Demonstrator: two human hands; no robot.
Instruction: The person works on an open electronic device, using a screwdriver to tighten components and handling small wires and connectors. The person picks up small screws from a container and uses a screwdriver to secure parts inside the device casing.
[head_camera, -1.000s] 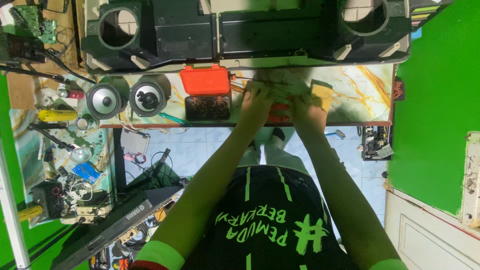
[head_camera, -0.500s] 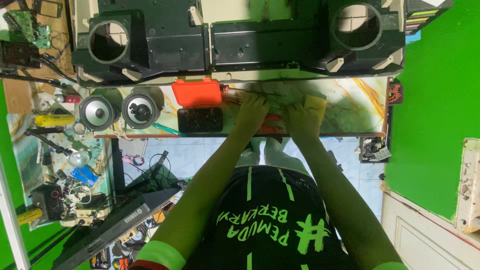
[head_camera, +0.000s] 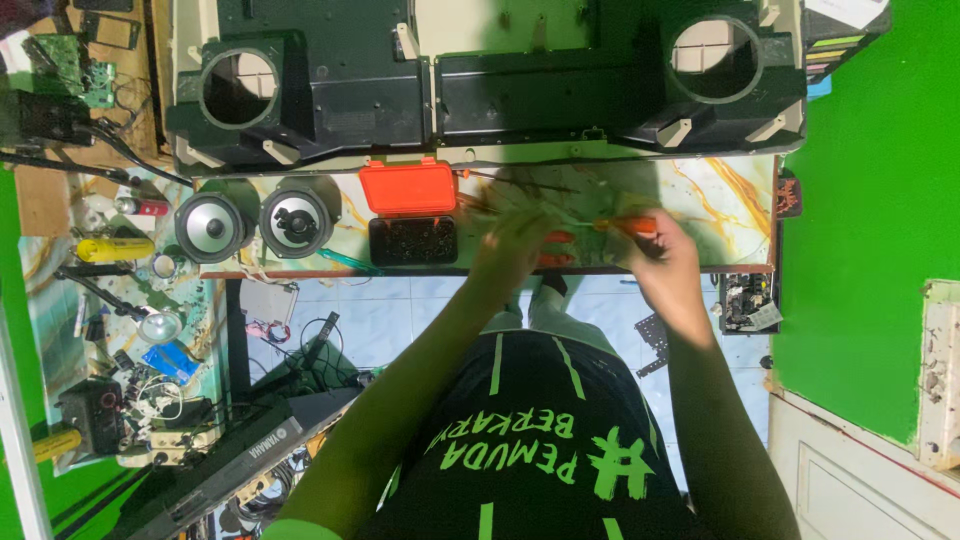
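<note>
My right hand (head_camera: 665, 262) grips an orange-handled screwdriver (head_camera: 628, 225) above the marbled tabletop (head_camera: 715, 205), its shaft pointing left. My left hand (head_camera: 512, 240) is motion-blurred over the table's middle, right of a black bit tray (head_camera: 413, 241). Two more orange tool handles (head_camera: 557, 248) lie beside its wrist at the table's front edge. What the left fingers hold is lost in the blur. A long black speaker housing (head_camera: 480, 95) with two round openings lies along the table's far side.
An open orange case lid (head_camera: 408, 187) stands behind the bit tray. Two round loose speakers (head_camera: 255, 222) sit at the table's left end. A cluttered side bench (head_camera: 110, 320) holds tools, wires and circuit boards. A green wall (head_camera: 870, 250) is on the right.
My hands were together at the table's middle; now they have parted. The right hand has moved right with the orange screwdriver. The left hand has shifted left, blurred.
</note>
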